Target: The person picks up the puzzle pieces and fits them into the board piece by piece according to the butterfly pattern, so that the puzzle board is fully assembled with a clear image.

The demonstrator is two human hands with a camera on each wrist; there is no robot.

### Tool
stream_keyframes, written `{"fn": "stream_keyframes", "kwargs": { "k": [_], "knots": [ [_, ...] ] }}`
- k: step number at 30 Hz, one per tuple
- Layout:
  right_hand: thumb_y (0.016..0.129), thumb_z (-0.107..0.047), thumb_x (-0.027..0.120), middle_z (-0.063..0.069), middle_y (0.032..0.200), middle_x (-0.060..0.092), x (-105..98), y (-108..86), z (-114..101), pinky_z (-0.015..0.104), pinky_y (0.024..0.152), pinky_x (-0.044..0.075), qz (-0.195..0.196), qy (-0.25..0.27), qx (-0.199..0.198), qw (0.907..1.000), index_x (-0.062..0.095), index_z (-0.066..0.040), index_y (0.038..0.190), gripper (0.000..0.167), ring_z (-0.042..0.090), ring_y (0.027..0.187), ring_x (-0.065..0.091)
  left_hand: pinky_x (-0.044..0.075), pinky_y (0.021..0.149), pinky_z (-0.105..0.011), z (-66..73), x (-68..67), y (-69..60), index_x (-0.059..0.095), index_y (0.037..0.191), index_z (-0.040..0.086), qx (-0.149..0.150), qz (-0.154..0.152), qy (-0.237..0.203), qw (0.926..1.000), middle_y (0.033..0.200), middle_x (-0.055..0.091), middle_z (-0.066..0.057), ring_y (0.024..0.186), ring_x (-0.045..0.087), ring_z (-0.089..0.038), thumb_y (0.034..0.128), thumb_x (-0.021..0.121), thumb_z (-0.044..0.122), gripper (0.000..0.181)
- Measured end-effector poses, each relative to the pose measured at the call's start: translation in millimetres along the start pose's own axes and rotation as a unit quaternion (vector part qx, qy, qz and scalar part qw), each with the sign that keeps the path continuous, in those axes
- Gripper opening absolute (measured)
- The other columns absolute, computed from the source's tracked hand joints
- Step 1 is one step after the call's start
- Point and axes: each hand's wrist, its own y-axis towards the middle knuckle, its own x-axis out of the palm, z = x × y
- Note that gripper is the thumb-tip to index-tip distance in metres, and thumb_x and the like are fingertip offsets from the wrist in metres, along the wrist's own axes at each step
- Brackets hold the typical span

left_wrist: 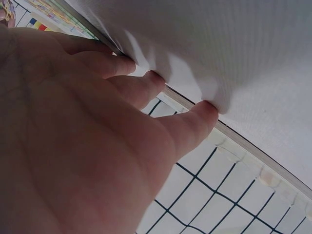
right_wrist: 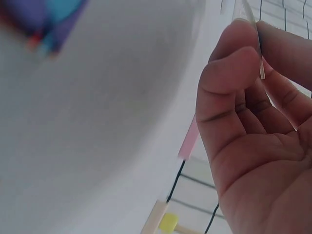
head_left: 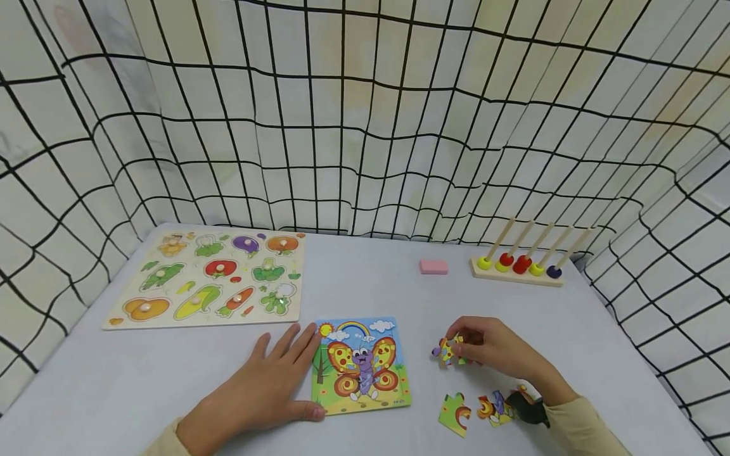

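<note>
A square butterfly picture puzzle (head_left: 362, 367) lies on the white table. My left hand (head_left: 259, 387) rests beside its left edge with the fingers spread, the fingertips and thumb at that edge. Over the table to the right of the picture, my right hand (head_left: 499, 347) pinches a colourful puzzle piece (head_left: 443, 351) between thumb and fingers. In the right wrist view the piece (right_wrist: 262, 68) shows only as a thin edge. Below that hand lie a green puzzle piece (head_left: 453, 415) and a butterfly-patterned piece (head_left: 495, 408). A dark piece (head_left: 530, 408) sits against these, partly hidden by the right wrist.
A wooden vegetable peg board (head_left: 194, 272) lies at the back left. A pink block (head_left: 433, 266) and a peg stand with coloured beads (head_left: 516, 272) are at the back right. Black netting (head_left: 365, 145) over pale cloth borders the table at the back and sides.
</note>
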Motion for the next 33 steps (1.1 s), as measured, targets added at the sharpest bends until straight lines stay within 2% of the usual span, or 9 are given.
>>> {"fn": "stream_keyframes", "kwargs": {
  "k": [17,25,33],
  "knots": [
    [0.104,-0.009,0.071,0.000,0.095,0.072,22,24.9,-29,0.026,0.066,0.055,-0.051,0.004,-0.040,0.9979,0.073,-0.011,0.117,0.013,0.019,0.077,0.067,0.011,0.118,-0.080,-0.6,0.2,0.9,0.031,0.168,0.001,0.001,0.006,0.006,1.0000,0.176,0.023,-0.017,0.161,0.013,-0.045,0.0827,0.073,0.079,0.123],
    [0.103,-0.011,0.073,-0.002,0.087,0.069,33,36.6,-40,0.026,0.066,0.055,-0.064,-0.008,-0.059,0.9961,0.073,-0.012,0.116,0.012,0.016,0.074,0.066,0.011,0.118,-0.080,-0.8,0.5,1.5,0.030,0.168,0.001,0.001,0.004,0.011,0.9999,0.176,0.022,-0.017,0.161,0.013,-0.045,0.0825,0.073,0.079,0.123],
    [0.102,-0.012,0.075,-0.003,0.081,0.067,47,50.9,-49,0.025,0.062,0.050,-0.073,-0.020,-0.071,0.9946,0.074,-0.012,0.113,0.010,0.011,0.067,0.060,0.011,0.118,-0.080,-0.8,1.4,1.9,0.030,0.168,0.002,-0.001,0.002,0.008,1.0000,0.176,0.022,-0.016,0.161,0.013,-0.045,0.0825,0.073,0.079,0.123]
  ]
}}
